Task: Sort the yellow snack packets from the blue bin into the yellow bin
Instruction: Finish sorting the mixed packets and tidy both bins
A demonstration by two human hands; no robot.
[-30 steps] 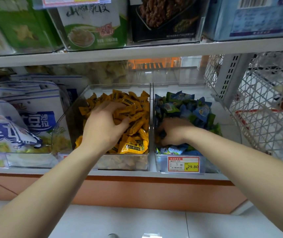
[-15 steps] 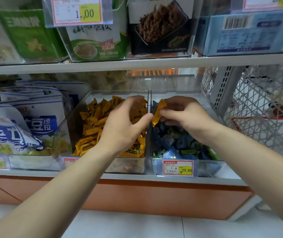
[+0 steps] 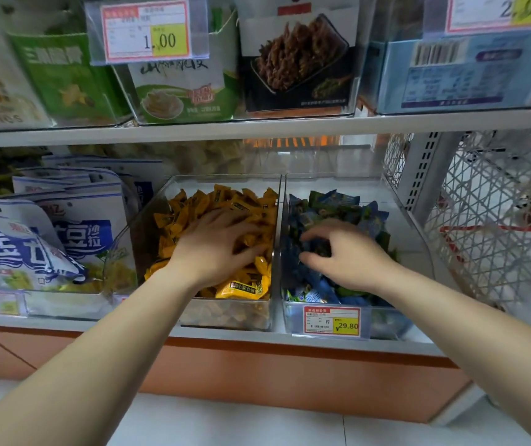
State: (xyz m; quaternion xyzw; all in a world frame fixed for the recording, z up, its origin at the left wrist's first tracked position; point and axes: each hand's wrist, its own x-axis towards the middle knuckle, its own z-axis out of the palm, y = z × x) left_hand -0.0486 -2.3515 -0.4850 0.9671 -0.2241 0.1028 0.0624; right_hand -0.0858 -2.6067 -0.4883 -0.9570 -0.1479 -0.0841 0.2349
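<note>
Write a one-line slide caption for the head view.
Left hand rests flat on the yellow packets while the right hand, fingers curled, sits among the blue packets in the next bin.

Upper tag (image 3: 147, 30) reads 1.00; label (image 3: 331, 320) on blue bin (image 3: 384, 324) ¥29.80; corner tag (image 3: 502, 12) perhaps 2.00.

you have two hands in view, your left hand (image 3: 222, 252) and your right hand (image 3: 351, 255). two clear bins stand side by side: the yellow bin (image 3: 225, 313) and the blue bin (image 3: 386, 321). the yellow snack packets (image 3: 241, 288) and the blue and green packets (image 3: 334, 201) are heaped too thick to count. you can read three price tags: 1.00 (image 3: 148, 30), 2.00 (image 3: 502, 11) and 29.80 (image 3: 331, 320). two shelf boards show, upper (image 3: 257, 127) and lower (image 3: 225, 336). five different packs (image 3: 296, 59) front the upper one. at least four white-and-blue bags (image 3: 74, 230) stand at left.
</note>
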